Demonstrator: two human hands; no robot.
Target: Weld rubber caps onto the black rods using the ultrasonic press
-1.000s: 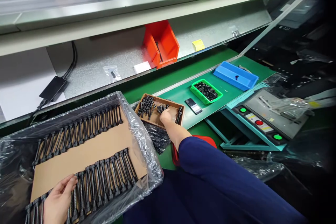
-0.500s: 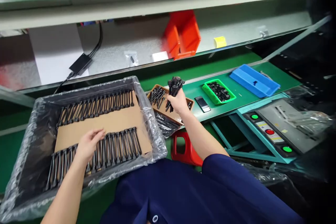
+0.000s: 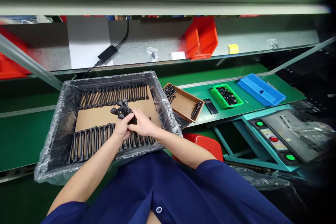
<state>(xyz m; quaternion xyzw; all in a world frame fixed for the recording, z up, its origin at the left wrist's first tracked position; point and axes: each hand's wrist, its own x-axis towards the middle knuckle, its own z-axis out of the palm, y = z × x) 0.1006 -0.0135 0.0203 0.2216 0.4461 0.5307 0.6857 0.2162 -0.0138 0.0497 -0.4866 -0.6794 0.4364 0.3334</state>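
Note:
My right hand [image 3: 142, 123] is closed around a bundle of black knob-ended rods [image 3: 122, 107], held over the lined bin. Beside it, my left hand [image 3: 122, 128] has its fingers pinched at the lower side of the same bundle, so the hands nearly touch. Underneath, a cardboard sheet [image 3: 96, 117] lies in the bin [image 3: 56, 140], which is lined with clear plastic. Similar rods stand side by side in a back row [image 3: 112, 97] and a front row [image 3: 88, 143] on the cardboard. My hands and forearms hide part of the front row.
Right of the bin sits a brown tray [image 3: 183, 103] with a few rods, then a phone [image 3: 210, 106], a green tray [image 3: 227, 96] of small black parts and a blue tray [image 3: 261, 89]. A red stool [image 3: 207, 145] stands below. An orange bin [image 3: 202, 38] is on the shelf.
My right hand has brought the bundle of rods leftward from the brown tray to above the bin. My left hand has come up to meet it. The view has shifted left.

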